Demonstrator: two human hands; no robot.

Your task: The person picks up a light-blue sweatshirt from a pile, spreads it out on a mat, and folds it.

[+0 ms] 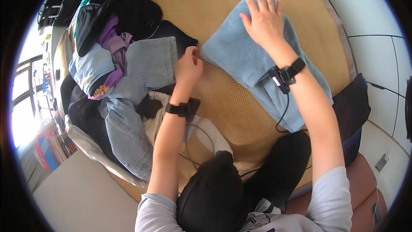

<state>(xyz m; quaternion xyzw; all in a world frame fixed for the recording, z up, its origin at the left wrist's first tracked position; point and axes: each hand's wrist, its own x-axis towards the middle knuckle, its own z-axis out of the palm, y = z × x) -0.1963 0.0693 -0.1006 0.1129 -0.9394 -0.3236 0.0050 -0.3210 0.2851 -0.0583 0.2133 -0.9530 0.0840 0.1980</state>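
Note:
A light blue folded piece of plush fabric (231,45) lies on a woven tan mat (222,103). My right hand (265,22) rests palm down on its far end with fingers spread. Its near end shows overlapping layers. Just off the fabric's left corner is my left hand (190,67), loosely curled, thumb and index finger apart and nothing visible between them. Beside that hand lies the hem of a pale denim garment (151,61), part of a heap of clothes. Each wrist wears a black strap with a small device and a cable.
The heap includes black clothing (135,13), a purple garment (120,46) and blue jeans (127,135). Dark folded fabric (351,106) lies at the right edge, near white cabinets (370,54). My legs in black (215,193) are on the near side. Loose cables cross beside them.

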